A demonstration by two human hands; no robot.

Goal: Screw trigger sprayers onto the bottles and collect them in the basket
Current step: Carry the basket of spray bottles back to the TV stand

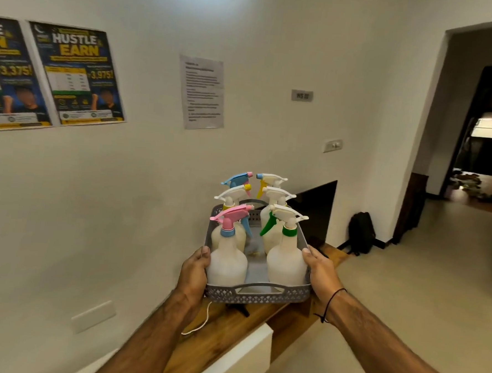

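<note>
Left hand (195, 269) gripped the left wall of the grey basket (257, 295), thumb hooked over the rim beside the near-left bottle. The basket was held up in front of the person, above the wooden counter (230, 329), its base apparently clear of the surface, though contact could not be ruled out.

Six white bottles stood upright inside in two rows, each already topped with a trigger sprayer. Near-left bottle (227, 261) carried a pink sprayer (231, 214); near-right bottle (286, 261) carried a white sprayer with a green trigger (287, 217). Four more stood behind, sprayers in blue, white and yellow.

Handling, as judged: thin perforated plastic, likely to flex under load. Bottles looked empty or nearly so, hence light but top-heavy and prone to tipping if the basket tilted. The side-wall grip looked workable; the cut-out handle in the near end wall (257, 286) went unused.

Right hand (321, 270) clasped the right wall, thumb over the rim against the near-right bottle, a dark cord at the wrist (331, 304). Basket sat squarely between both hands, roughly level.
</note>
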